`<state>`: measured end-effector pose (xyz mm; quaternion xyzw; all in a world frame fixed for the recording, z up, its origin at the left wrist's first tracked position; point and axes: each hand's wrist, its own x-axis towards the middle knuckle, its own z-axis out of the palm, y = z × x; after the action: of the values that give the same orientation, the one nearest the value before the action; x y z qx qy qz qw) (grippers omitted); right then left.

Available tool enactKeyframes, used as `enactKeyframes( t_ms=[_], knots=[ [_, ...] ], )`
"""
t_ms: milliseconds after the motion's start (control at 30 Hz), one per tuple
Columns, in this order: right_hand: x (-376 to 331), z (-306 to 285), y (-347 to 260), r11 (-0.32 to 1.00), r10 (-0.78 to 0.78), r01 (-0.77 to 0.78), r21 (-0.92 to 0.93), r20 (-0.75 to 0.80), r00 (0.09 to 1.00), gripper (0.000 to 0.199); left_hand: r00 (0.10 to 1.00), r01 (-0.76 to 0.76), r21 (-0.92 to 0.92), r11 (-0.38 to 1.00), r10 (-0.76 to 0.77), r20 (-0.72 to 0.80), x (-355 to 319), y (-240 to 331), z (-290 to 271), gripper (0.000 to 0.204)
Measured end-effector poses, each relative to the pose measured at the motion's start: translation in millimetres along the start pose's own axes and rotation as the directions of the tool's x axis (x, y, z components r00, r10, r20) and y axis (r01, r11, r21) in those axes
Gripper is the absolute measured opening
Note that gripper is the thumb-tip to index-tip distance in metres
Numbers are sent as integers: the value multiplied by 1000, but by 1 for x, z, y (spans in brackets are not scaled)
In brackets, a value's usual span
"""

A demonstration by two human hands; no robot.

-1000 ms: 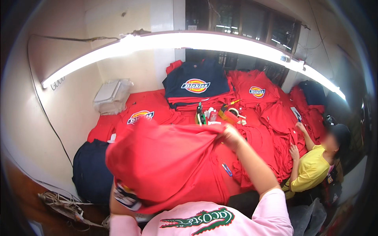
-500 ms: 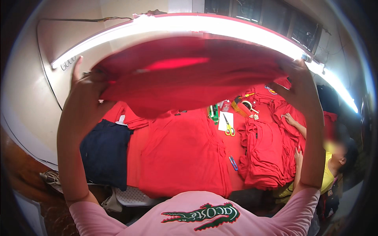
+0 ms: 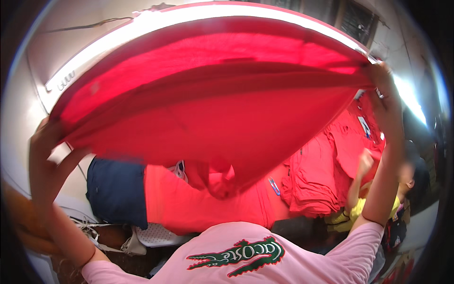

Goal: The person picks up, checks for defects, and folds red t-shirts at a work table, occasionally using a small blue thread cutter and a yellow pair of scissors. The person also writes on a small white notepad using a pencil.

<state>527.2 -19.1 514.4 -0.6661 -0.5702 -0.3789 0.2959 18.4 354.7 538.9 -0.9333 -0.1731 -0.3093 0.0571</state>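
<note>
red garment: thin matt cloth, glowing where light is passing through
navy garment: dull, soft cloth, lying lower left
red pile: matt folded cloth
pink shirt: smooth knit, showing an embroidered green patch

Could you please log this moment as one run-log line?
left hand: grips red garment edge | right hand: grips opposite edge | garment: spread, raised | below: red clothes, navy garment
</note>
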Motion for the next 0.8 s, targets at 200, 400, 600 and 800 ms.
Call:
enactKeyframes(
  t_ms=[200,400,600,800],
  knots=[
    [16,57,3,982,186,-185,-27,42,982,29,965,-201,-91,975,213,151,22,-34,-1,57],
    [15,106,77,699,-171,351,-623,332,928,8,994,-106,297,949,112,-2,71,-41,134,18],
    [-36,50,17,837,-10,-96,-538,-191,982,25,901,189,431,882,19,-434,-54,-74,94,33],
    [-232,125,-59,917,15,67,-393,203,979,15,954,292,372,881,-242,-177,-182,35,217,53]
  ],
)
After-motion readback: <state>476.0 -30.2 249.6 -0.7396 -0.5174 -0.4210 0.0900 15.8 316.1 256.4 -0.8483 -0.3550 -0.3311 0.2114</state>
